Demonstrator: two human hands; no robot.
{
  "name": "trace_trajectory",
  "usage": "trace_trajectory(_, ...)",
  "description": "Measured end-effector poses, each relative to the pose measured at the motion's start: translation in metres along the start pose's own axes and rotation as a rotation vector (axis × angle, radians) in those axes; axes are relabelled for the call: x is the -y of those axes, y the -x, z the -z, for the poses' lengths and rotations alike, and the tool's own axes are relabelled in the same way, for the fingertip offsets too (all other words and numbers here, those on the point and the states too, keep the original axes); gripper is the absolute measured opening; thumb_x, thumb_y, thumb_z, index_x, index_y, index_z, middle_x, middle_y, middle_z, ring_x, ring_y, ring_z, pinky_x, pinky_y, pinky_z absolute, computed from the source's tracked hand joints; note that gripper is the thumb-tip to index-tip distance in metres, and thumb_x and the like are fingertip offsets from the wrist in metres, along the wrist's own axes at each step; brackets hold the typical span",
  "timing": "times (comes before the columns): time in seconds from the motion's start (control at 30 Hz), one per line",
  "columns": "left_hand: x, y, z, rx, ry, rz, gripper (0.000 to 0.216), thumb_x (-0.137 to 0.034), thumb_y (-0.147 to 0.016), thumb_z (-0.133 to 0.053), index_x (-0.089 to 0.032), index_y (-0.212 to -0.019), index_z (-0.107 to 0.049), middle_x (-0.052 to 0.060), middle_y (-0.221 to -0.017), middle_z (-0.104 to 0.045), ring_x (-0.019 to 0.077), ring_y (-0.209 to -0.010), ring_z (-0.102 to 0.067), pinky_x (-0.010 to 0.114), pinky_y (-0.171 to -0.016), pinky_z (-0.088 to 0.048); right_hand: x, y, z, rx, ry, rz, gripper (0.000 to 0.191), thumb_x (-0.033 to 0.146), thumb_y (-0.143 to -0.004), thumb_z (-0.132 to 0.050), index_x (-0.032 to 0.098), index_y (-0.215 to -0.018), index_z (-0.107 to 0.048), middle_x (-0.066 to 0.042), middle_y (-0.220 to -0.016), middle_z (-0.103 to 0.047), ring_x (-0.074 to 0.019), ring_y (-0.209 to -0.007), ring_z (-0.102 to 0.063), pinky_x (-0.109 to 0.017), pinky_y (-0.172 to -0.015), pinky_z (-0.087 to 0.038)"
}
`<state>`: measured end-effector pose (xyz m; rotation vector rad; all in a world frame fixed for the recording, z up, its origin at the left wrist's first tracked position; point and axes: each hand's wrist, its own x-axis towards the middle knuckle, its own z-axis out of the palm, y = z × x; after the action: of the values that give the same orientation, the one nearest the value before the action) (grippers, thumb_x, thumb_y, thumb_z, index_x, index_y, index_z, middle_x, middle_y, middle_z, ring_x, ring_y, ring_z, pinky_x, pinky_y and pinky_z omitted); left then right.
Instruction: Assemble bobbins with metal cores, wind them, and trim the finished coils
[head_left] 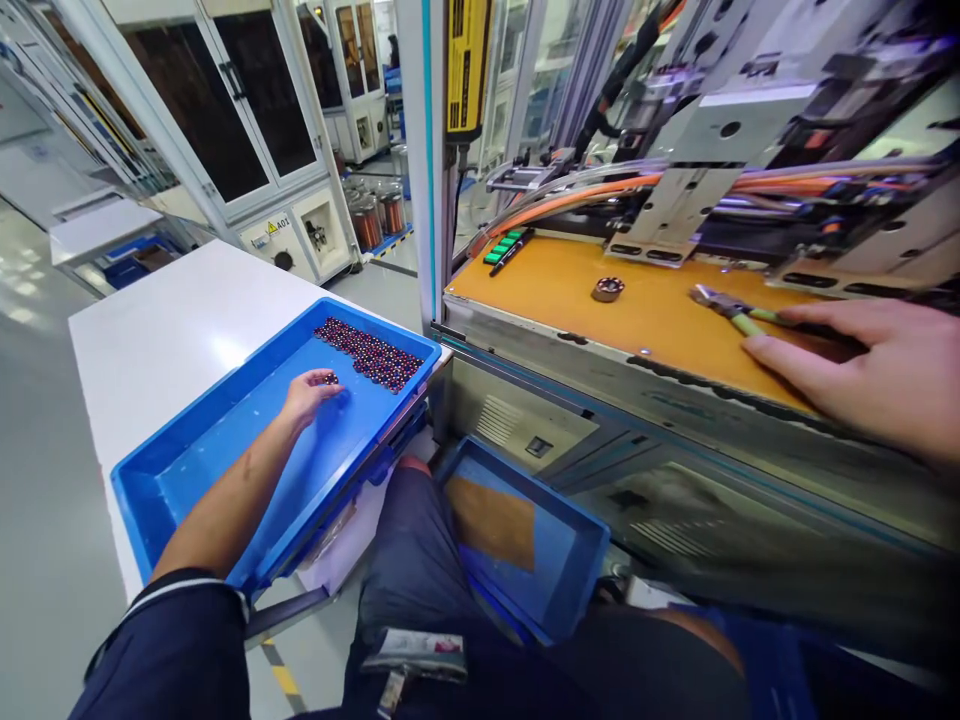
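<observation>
Navy sleeve (pixel 176 650) (white-piped cuff (pixel 196 582)), dark trousers (pixel 411 560)

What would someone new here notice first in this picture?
The big blue tray on the white table would likely stand out first, small dark parts clustered at its far end and the left hand holding one above it. Then come green-handled pliers over the orange surface at right, with the right hand at their handles.

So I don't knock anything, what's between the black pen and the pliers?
In the head view, a small ring-shaped part sits between the black pen and the pliers.
</observation>
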<state>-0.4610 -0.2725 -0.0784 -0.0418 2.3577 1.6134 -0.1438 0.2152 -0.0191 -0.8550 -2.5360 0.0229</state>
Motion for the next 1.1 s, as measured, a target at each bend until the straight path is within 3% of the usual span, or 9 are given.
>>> trace_trajectory(0.17, 0.009, -0.052, -0.014, -0.050, -0.223, -0.093, 0.035, -0.034, -0.092, -0.060, -0.015, -0.122, -0.058, 0.011, -0.124, -0.061, 0.0234, -0.107, -0.063, 0.045, -0.089, -0.055, 0.029, 0.005, 0.029, 0.123, -0.061, -0.120, 0.040, 0.046, -0.076, -0.061, 0.022, -0.107, -0.071, -0.014, -0.122, -0.067, -0.0294, -0.115, -0.061, -0.042, -0.084, -0.049)
trace_trajectory(0.3, 0.011, -0.068, -0.020, -0.043, -0.334, -0.143, 0.035, -0.034, -0.092, -0.060, -0.015, -0.122, -0.058, 0.010, -0.124, -0.061, 0.0234, -0.107, -0.063, 0.045, -0.089, -0.055, 0.038, 0.006, 0.037, 0.095, -0.125, -0.096, 0.037, 0.047, -0.074, -0.060, 0.022, -0.099, -0.071, -0.012, -0.122, -0.067, -0.0294, -0.114, -0.061, -0.043, -0.085, -0.049)
trace_trajectory(0.53, 0.011, -0.071, -0.038, -0.079, -0.395, -0.230, 0.036, -0.034, -0.093, -0.060, -0.016, -0.125, -0.057, 0.010, -0.121, -0.062, 0.0219, -0.102, -0.064, 0.043, -0.086, -0.057, 0.037, 0.007, 0.033, 0.070, -0.173, -0.098, 0.043, 0.046, -0.073, -0.057, 0.017, -0.101, -0.072, -0.014, -0.122, -0.068, -0.0285, -0.115, -0.062, -0.042, -0.098, -0.046)
trace_trajectory(0.7, 0.000, -0.052, -0.041, -0.146, -0.425, -0.322, 0.037, -0.030, -0.091, -0.062, -0.015, -0.124, -0.056, 0.010, -0.118, -0.063, 0.0214, -0.099, -0.065, 0.042, -0.084, -0.057, 0.039, 0.007, 0.034, 0.027, -0.194, -0.056, 0.040, 0.043, -0.075, -0.059, 0.014, -0.099, -0.072, -0.016, -0.118, -0.069, -0.0292, -0.112, -0.062, -0.042, -0.098, -0.046)
trace_trajectory(0.8, -0.037, -0.029, -0.051, -0.195, -0.417, -0.470, 0.061, -0.016, -0.076, -0.073, -0.012, -0.132, -0.050, 0.015, -0.123, -0.058, 0.0259, -0.104, -0.062, 0.045, -0.093, -0.052, 0.041, 0.005, 0.035, 0.021, -0.197, -0.030, 0.038, 0.040, -0.079, -0.061, 0.011, -0.101, -0.072, -0.018, -0.117, -0.069, -0.0291, -0.111, -0.063, -0.041, -0.097, -0.047)
trace_trajectory(0.87, -0.076, -0.009, -0.071, -0.189, -0.388, -0.621, 0.075, -0.012, -0.069, -0.075, -0.014, -0.138, -0.045, 0.016, -0.131, -0.054, 0.0280, -0.114, -0.057, 0.044, -0.103, -0.046, 0.043, 0.003, 0.034, 0.014, -0.200, -0.009, 0.038, 0.042, -0.080, -0.062, 0.011, -0.101, -0.072, -0.018, -0.115, -0.069, -0.0286, -0.109, -0.063, -0.041, -0.096, -0.048)
trace_trajectory(0.93, -0.120, 0.015, -0.104, -0.104, -0.347, -0.799, 0.072, -0.017, -0.069, -0.076, -0.021, -0.135, -0.049, 0.010, -0.130, -0.056, 0.0258, -0.118, -0.055, 0.038, -0.105, -0.044, 0.043, 0.001, 0.033, -0.014, -0.207, 0.006, 0.038, 0.043, -0.081, -0.063, 0.011, -0.100, -0.072, -0.016, -0.113, -0.070, -0.0283, -0.105, -0.064, -0.041, -0.094, -0.049)
trace_trajectory(1.0, -0.160, 0.041, -0.147, 0.097, -0.301, -0.996, 0.056, -0.020, -0.071, -0.076, -0.018, -0.124, -0.058, 0.010, -0.118, -0.064, 0.0264, -0.113, -0.057, 0.041, -0.105, -0.043, 0.042, 0.001, 0.034, -0.076, -0.227, 0.011, 0.039, 0.044, -0.081, -0.062, 0.012, -0.100, -0.072, -0.015, -0.110, -0.070, -0.0278, -0.102, -0.064, -0.041, -0.093, -0.050)
trace_trajectory(1.1, -0.198, 0.074, -0.214, 0.311, -0.348, -0.982, 0.050, -0.024, -0.069, -0.078, -0.018, -0.116, -0.061, 0.007, -0.102, -0.069, 0.0233, -0.099, -0.062, 0.039, -0.097, -0.047, 0.040, 0.007, 0.040, -0.241, -0.258, 0.004, 0.044, 0.046, -0.085, -0.055, 0.012, -0.108, -0.067, -0.016, -0.115, -0.067, -0.0293, -0.108, -0.062, -0.044, -0.097, -0.047)
